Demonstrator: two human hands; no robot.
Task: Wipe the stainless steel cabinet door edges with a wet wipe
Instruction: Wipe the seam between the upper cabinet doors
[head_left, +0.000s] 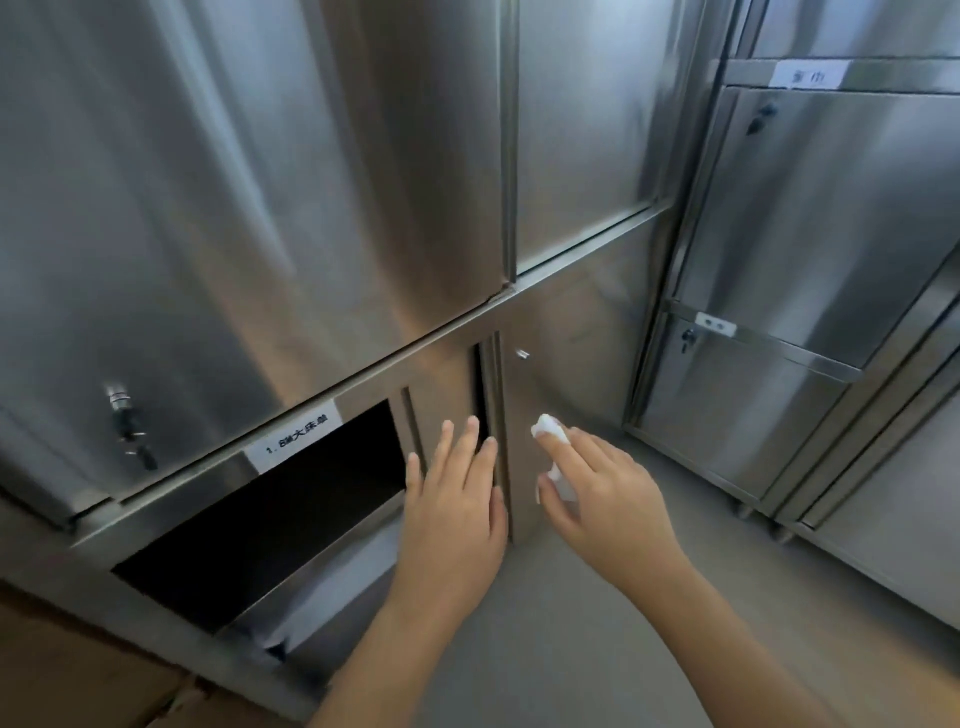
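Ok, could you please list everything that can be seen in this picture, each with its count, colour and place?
cabinet doors: several, silver steel, across the wall ahead
right cabinet unit: one, silver steel, at the right, with small white labels and dark locks
open compartment: one, dark inside, lower left
label: one, white with black print, above the open compartment
lock with keys: one, metal and dark, on the upper left door
floor: one, grey, below the cabinets
cardboard: some, brown, bottom left corner
wet wipe: one, white, at the lower door beside the gap
left hand: one, fingers straight, at the gap between the lower doors
right hand: one, grips the wet wipe
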